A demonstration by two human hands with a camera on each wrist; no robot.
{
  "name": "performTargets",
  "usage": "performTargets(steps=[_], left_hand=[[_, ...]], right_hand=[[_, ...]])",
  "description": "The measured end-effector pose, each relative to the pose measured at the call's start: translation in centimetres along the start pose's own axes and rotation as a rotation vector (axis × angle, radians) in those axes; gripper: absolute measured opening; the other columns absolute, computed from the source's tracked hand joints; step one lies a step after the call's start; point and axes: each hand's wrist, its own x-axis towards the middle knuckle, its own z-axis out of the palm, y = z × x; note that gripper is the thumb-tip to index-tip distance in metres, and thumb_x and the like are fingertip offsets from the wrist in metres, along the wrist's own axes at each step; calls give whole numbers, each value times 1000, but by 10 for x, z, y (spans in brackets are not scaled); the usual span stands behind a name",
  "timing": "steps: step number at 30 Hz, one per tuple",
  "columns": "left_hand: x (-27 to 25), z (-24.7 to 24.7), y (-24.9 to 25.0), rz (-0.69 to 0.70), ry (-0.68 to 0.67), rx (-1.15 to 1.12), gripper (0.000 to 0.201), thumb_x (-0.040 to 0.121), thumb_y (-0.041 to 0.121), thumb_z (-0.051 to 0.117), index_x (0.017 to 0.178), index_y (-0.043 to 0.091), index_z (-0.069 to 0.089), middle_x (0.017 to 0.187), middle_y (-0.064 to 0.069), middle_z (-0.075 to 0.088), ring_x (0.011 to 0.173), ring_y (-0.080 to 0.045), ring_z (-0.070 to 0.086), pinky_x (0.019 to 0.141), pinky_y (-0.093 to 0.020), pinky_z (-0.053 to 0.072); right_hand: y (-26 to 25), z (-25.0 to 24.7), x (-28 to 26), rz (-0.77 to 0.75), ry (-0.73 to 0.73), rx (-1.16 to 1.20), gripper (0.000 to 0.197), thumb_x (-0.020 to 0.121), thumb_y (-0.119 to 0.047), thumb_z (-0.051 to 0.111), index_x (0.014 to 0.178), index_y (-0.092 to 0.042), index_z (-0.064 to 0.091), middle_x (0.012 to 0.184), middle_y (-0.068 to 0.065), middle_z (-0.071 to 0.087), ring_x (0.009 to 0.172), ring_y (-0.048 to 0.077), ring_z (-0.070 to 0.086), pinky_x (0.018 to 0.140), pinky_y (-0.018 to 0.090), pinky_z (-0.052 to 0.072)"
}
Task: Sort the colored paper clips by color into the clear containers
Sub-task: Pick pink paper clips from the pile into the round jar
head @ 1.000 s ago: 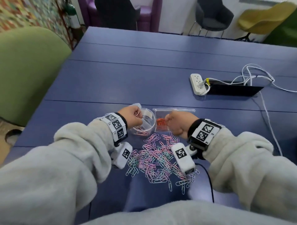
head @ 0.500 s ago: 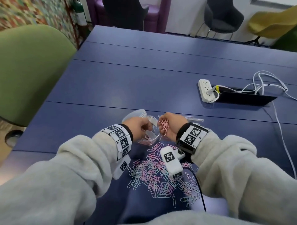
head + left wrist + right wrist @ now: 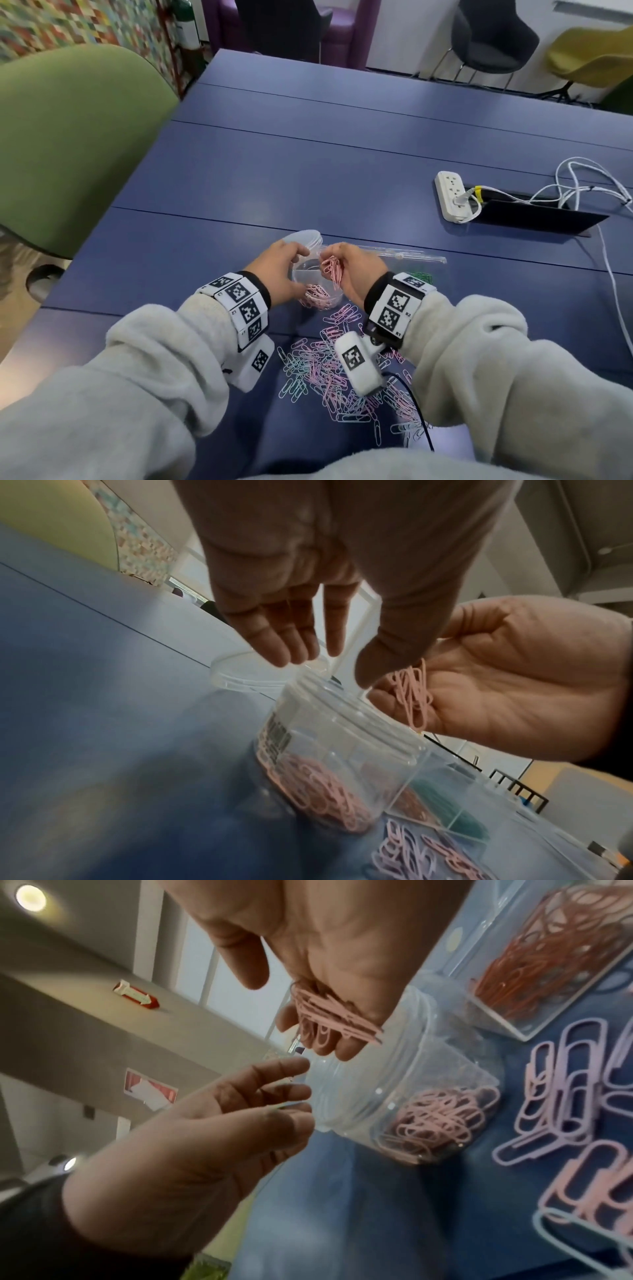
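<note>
A round clear jar (image 3: 320,294) stands on the blue table with pink paper clips on its bottom. My right hand (image 3: 356,270) is tilted over its mouth, and its curled fingers hold a bunch of pink clips (image 3: 329,1015). My left hand (image 3: 281,270) is beside the jar on the left, its fingers (image 3: 291,639) relaxed and straight at the rim. The jar's lid (image 3: 305,238) lies just behind. A mixed pile of pink, lilac and pale blue clips (image 3: 342,377) is spread out in front of the jar.
A clear compartment box (image 3: 404,257) sits behind my right hand, holding orange clips (image 3: 548,947) and green clips (image 3: 421,275). A white power strip (image 3: 452,195) with cables lies far right. A green chair (image 3: 68,137) stands at the table's left.
My right hand has moved left from the compartment box to the jar's mouth with a bunch of pink clips. The left hand has stayed by the jar.
</note>
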Motion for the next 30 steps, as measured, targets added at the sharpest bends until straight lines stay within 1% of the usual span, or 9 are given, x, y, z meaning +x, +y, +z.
performTargets(steps=[4, 6, 8, 12, 15, 20, 23, 26, 30], left_hand=[[-5, 6, -3, -17, -36, 32, 70, 68, 22, 79, 129, 21, 46, 118, 0, 41, 102, -15, 49, 96, -28, 43], [-6, 8, -3, -18, -36, 18, 70, 66, 24, 81, 127, 22, 47, 120, 0, 40, 101, -17, 52, 95, -31, 45], [-6, 9, -3, -9, -33, 21, 66, 67, 24, 81, 125, 23, 49, 119, 1, 40, 96, -16, 51, 93, -30, 45], [-6, 7, -3, -12, -33, 27, 64, 69, 21, 80, 125, 23, 49, 117, 2, 40, 94, -14, 50, 92, -28, 45], [-6, 6, -4, -3, -33, 27, 59, 70, 21, 79, 122, 23, 51, 117, 2, 42, 94, -16, 52, 90, -28, 46], [-11, 5, -6, 27, -5, 13, 44, 72, 23, 78, 109, 28, 54, 108, 4, 45, 90, -13, 53, 86, -25, 45], [-19, 4, -9, 35, -5, 23, 35, 73, 22, 77, 98, 29, 54, 97, 6, 47, 82, -12, 52, 80, -24, 46], [-30, 4, -14, 10, -74, 44, 25, 75, 20, 75, 82, 32, 53, 79, 11, 49, 66, -6, 49, 63, -16, 40], [-46, 11, -20, -9, -204, 153, 22, 78, 24, 72, 90, 27, 55, 74, 12, 52, 65, -5, 48, 64, -18, 41]], right_hand=[[2, 1, -6, -28, -62, -190, 25, 76, -19, 53, 57, -17, 70, 67, -2, 63, 74, 17, 56, 82, 35, 44], [0, 1, -13, -66, -105, -298, 27, 81, -17, 51, 60, -19, 69, 73, -3, 63, 75, 13, 55, 84, 32, 43], [-1, 0, -22, -135, -171, -462, 30, 88, -18, 43, 69, -23, 64, 88, 0, 62, 82, 10, 54, 88, 28, 42], [3, -6, -25, -202, -151, -586, 38, 92, -11, 38, 69, -20, 66, 94, -1, 66, 90, 10, 58, 100, 36, 42], [3, -8, -24, -231, -147, -748, 36, 91, -14, 39, 69, -22, 65, 98, 3, 66, 97, 20, 58, 97, 44, 43], [-5, -14, -34, -276, -155, -917, 33, 94, -19, 39, 68, -24, 59, 91, 11, 66, 89, 27, 60, 88, 44, 47], [-9, -24, -43, -280, -121, -838, 33, 96, -22, 41, 68, -25, 58, 80, 3, 64, 80, 22, 59, 88, 46, 49], [-10, -43, -54, -246, -106, -861, 25, 97, -25, 44, 76, -24, 59, 80, -2, 64, 78, 19, 60, 83, 41, 54], [-1, -76, -72, -192, -90, -1016, 17, 95, -29, 49, 81, -23, 57, 78, -1, 60, 65, 14, 53, 67, 32, 54]])
